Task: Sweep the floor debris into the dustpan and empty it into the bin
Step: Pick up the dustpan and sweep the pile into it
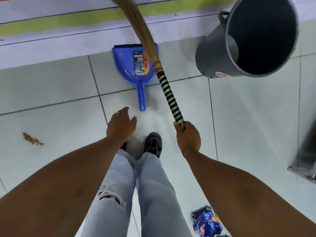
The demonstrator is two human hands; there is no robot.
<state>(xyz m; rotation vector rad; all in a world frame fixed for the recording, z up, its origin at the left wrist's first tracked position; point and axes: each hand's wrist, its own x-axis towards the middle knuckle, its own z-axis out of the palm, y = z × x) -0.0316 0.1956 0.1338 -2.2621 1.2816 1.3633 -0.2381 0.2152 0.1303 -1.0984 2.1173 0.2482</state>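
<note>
A blue dustpan [131, 65] lies flat on the tiled floor, its mouth against the wall base and its handle pointing toward me. My left hand [120, 125] hovers open just short of that handle, touching nothing. My right hand [187, 136] is closed on the end of a grass broom [168, 93] with a black-and-white striped handle; its bristles slant up and left over the dustpan's right side. A small heap of brown debris [32, 139] sits on the floor at the left. The grey bin [222, 53] stands at the upper right, dark inside.
A wall with a green stripe [68, 23] runs along the top. My legs and black shoe [153, 144] are in the centre. A crumpled blue wrapper [206, 223] lies at the lower right, and a metal fixture [306, 161] stands at the right edge.
</note>
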